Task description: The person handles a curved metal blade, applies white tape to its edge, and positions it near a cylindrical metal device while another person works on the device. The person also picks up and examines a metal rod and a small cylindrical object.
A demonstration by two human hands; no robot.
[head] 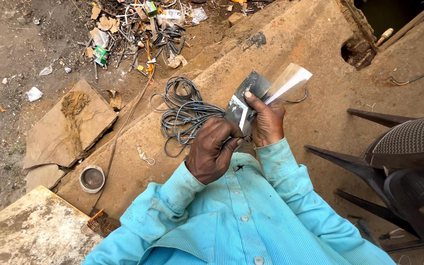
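**Both hands on a metal sheet above a concrete slab**

Underfoot, a wide concrete slab [290, 54], running from near left to far right, dusty and stained. Left of it, bare dirt ground [11, 59] littered with paper bits. At near centre, a turquoise striped shirt [241, 216], sleeves reaching up toward the hands. At right, a dark plastic chair [408, 157], seat mesh-patterned, legs splayed over the slab. At near left, a pale stone block [30, 230]; farther left, a flat stone [65, 122] smeared with mud, lying on the dirt beside the slab edge. At far centre, a scrap pile [138, 29] of wire ends, small boxes and wrappers. At far right, a broken hole [359, 49] in the slab, a wooden handle [384, 35] lying just beyond it.

On the slab, left of the hands, a loose coil of grey wire [185, 115]. In the middle of the scene, held up over the slab, a thin metal sheet [251, 95], dark and shiny, bent, with a pale strip [290, 81] slanting off to the far right. Right hand [268, 122] grasping the sheet's near edge, thumb pressed up along its face. Left hand [214, 149] clenched just near and left of it, closed on the sheet's lower end; whatever else lies inside the fist cannot be told.

Near left, a small round metal bowl [92, 178] on the slab edge. Beside it, a short knotted string [145, 157]. At near right, pliers [391, 234] under the chair legs.
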